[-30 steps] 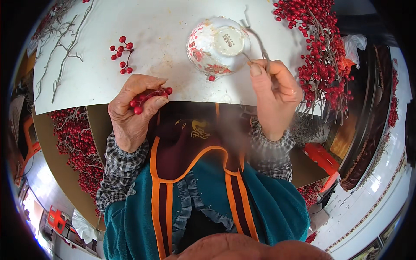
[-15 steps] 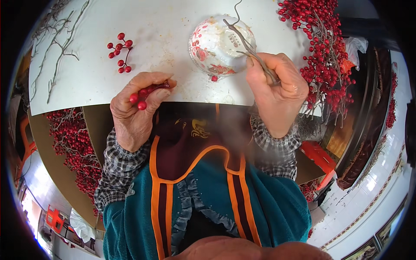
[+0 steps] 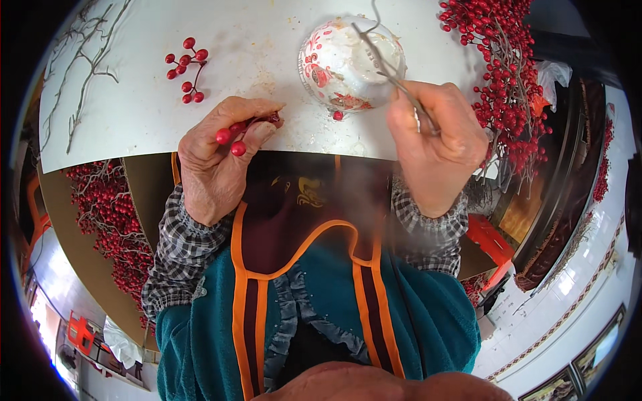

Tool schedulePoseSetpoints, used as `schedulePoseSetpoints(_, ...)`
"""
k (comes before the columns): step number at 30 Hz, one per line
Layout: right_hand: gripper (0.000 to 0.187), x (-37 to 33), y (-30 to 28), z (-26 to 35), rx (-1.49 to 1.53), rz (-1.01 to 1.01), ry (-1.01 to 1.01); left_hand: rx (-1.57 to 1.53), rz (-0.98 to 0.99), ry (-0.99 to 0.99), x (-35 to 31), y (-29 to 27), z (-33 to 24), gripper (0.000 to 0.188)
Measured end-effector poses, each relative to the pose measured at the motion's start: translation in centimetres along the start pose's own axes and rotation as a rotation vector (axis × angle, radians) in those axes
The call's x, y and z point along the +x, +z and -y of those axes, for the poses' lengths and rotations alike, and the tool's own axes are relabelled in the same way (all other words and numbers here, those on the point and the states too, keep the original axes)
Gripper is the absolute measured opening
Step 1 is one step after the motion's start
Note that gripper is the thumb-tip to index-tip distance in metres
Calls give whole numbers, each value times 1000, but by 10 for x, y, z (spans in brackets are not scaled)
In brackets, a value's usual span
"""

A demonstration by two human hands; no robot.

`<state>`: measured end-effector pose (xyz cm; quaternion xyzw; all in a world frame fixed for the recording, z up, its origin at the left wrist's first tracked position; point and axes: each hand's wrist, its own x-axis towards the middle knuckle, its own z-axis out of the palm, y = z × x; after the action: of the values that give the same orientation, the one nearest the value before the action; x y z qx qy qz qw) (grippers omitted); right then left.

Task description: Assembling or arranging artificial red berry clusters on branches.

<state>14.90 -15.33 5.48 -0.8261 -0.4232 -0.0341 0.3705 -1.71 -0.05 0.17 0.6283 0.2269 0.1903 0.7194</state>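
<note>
My left hand (image 3: pixel 212 160) is closed near the table's front edge, pinching a small sprig of red berries (image 3: pixel 238 148) between thumb and fingers. A couple of its berries stick out beside the thumb. My right hand (image 3: pixel 441 144) grips a bare brown twig (image 3: pixel 376 55), whose forked upper end reaches over a white bowl with red patterns (image 3: pixel 315 75). Whether the twig touches the bowl I cannot tell. One red berry (image 3: pixel 338 115) shows at the bowl's near edge. To the left, another berry sprig (image 3: pixel 186 87) lies on the white table.
Bare branches (image 3: pixel 93 63) lie at the table's far left. A big heap of berry branches (image 3: pixel 508 87) covers its right side. Below the table's left edge are more berry branches (image 3: pixel 110 214) by brown cardboard (image 3: pixel 63 197). An orange-red plastic piece (image 3: pixel 491 240) stands at lower right.
My left hand has moved slightly right and up with the berry sprig. My right hand has shifted a little right with the twig, still over the bowl.
</note>
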Motion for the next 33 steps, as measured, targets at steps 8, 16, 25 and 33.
schedulePoseSetpoints(8,15,-9,8,13,228,88,149,-240,65,-73,4,-1,7,18)
schedulePoseSetpoints(16,16,-20,40,23,477,184,176,-316,57,-74,5,0,9,18)
schedulePoseSetpoints(25,14,-20,44,27,389,172,118,-325,39,-122,5,1,9,19)
schedulePoseSetpoints(33,14,-20,47,29,365,133,121,-294,6,-111,5,4,10,18)
